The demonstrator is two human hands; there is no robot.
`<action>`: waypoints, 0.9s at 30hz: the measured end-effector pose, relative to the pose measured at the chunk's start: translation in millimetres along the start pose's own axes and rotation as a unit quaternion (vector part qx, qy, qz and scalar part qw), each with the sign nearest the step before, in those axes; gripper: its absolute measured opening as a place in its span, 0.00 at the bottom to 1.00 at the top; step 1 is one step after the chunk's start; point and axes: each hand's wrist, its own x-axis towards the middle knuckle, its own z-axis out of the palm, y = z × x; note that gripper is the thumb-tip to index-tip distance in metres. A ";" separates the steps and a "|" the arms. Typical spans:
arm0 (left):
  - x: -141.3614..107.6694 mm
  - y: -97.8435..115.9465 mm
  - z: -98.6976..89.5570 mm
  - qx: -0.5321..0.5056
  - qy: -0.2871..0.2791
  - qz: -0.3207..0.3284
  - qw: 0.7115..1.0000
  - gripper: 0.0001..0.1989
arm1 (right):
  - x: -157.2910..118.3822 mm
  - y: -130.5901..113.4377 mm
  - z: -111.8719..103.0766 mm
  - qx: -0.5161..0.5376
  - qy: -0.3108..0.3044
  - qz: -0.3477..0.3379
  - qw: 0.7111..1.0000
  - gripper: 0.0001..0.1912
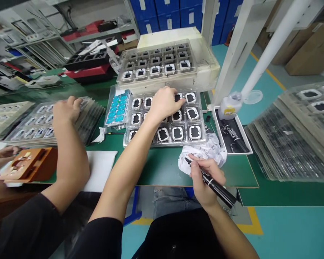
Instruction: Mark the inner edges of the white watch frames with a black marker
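Your right hand [207, 178]: fingers closed round a marker [221, 191]. Your left hand [165, 103]: over the tray [184, 143], grip unclear. Visible frames [190, 132]: seated there, finished and remaining indistinguishable.

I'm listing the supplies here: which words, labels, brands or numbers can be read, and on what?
No text is clearly legible.
Black marker in the right hand: pale marks, too small to read.
Second marker, in the white box: pale lettering, too blurred.
Bottle: yellow label, unreadable.
Blue boxes: white labels, too small.
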 end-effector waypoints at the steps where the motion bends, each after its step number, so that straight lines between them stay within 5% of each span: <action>1: 2.6 1.8 1.8 0.003 -0.008 -0.005 1.000 0.19 | -0.3 0.5 0.1 0.001 0.002 -0.001 1.000 0.08; 11: -5.6 -2.3 7.3 0.031 0.021 -0.026 0.999 0.17 | -0.6 4.7 -0.3 -0.002 0.003 -0.009 1.000 0.08; 19: -9.3 0.3 7.4 -0.101 0.068 0.029 0.992 0.23 | -1.9 11.4 -3.1 -0.010 0.007 -0.008 1.000 0.06; 24: -46.7 16.5 -18.5 -0.204 0.101 0.038 0.973 0.20 | -3.6 14.1 -4.2 -0.004 0.014 0.003 1.000 0.06; 27: -93.4 21.9 -38.7 -0.309 0.112 -0.030 0.944 0.18 | -5.4 15.3 -6.4 0.003 0.025 0.011 1.000 0.06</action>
